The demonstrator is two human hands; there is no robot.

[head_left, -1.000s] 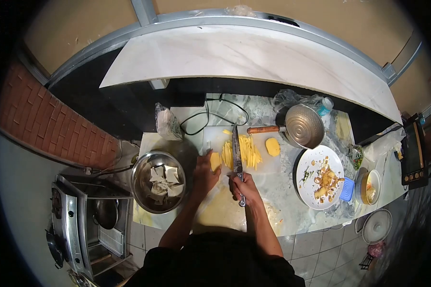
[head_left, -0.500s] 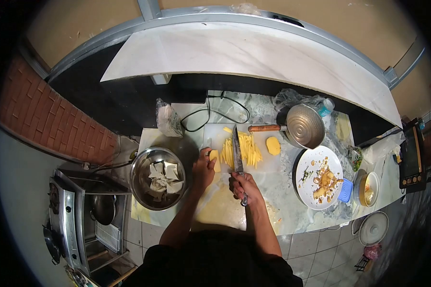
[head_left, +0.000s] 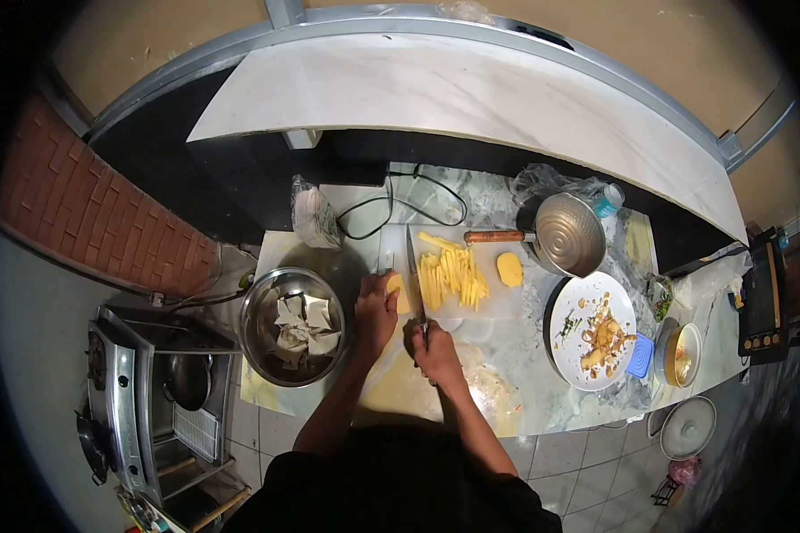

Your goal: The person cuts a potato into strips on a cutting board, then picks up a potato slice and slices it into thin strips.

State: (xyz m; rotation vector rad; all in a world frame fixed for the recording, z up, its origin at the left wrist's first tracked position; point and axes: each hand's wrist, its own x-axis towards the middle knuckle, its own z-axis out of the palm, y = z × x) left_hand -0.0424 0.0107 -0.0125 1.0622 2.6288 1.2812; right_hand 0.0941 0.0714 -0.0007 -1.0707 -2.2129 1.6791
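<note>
My right hand (head_left: 436, 354) is wrapped round the handle of a kitchen knife (head_left: 414, 280), its blade pointing away from me over a white cutting board (head_left: 500, 306). To the left of the blade, my left hand (head_left: 376, 320) grips yellow potato slices (head_left: 400, 293) at the board's left side; the fingers partly hide them. Just right of the knife lies a heap of cut potato strips (head_left: 453, 277). A separate round potato slice (head_left: 509, 268) rests farther right on the board.
A steel bowl (head_left: 252, 354) holding white pieces stands at left. A saucepan (head_left: 571, 235) sits back right, its wooden handle reaching over the board. Nearer me are a white plate (head_left: 560, 306) with peelings and a blue lid (head_left: 641, 355). A black cable (head_left: 364, 237) lies behind.
The knife has moved left, from over the potato strips to beside the slices under my left hand. My right hand has shifted left with it.
</note>
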